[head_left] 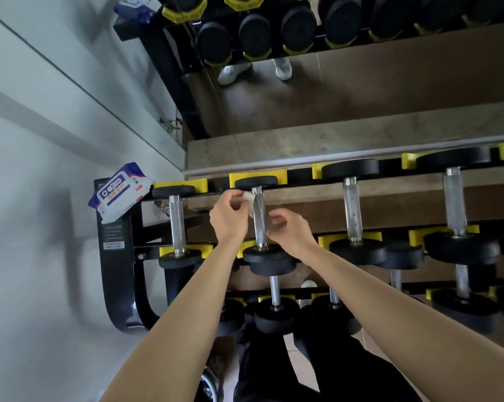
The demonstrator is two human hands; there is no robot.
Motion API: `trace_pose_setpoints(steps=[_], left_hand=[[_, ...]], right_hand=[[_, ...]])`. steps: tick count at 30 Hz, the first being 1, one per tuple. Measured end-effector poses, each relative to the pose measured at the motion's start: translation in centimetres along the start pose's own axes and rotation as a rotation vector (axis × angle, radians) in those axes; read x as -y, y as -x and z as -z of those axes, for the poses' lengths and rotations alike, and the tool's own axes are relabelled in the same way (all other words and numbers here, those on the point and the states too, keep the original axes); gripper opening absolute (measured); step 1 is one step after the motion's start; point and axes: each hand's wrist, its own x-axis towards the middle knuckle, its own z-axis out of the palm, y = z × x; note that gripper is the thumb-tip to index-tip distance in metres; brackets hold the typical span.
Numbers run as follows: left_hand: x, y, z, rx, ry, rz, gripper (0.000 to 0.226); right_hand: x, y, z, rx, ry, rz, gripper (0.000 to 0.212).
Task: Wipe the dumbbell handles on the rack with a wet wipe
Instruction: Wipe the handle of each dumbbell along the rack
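The left hand (229, 217) is pinching the wet wipe (248, 198) against the second dumbbell handle (259, 219) on the rack's (117, 256) top row. The right hand (291, 233) is curled beside it, holding nothing. Wrapping the wipe around would probably clean best.

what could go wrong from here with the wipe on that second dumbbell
The left hand pinches only a small bunched wet wipe at the far end of the second dumbbell handle, so the near stretch may go unwiped. The right hand sits beside the handle with fingers curled loosely; if the dumbbell turns in its yellow cradle, fingers could get nipped. The wipes pack overhangs the rack's end and might slide off.
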Motion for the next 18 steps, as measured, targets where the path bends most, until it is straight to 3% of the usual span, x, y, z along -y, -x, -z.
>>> trace_pose_setpoints(steps=[7,10,14,18], left_hand=[[2.5,1.1,-1.2,0.116,-0.102,0.051,0.008],[3.8,2.6,-0.8,0.209,-0.081,0.095,0.004],[3.6,3.6,-0.7,0.260,0.137,0.205,0.012],[3.3,3.6,-0.5,0.290,0.419,0.278,0.009]], right_hand=[[-0.2,-0.8,-0.4,0.003,0.068,0.029,0.036],[-0.2,-0.2,-0.6,0.022,0.040,0.090,0.041],[-0.5,0.2,-1.0,0.067,0.104,0.222,0.034],[0.6,-0.8,-0.1,-0.044,0.089,0.186,0.014]])
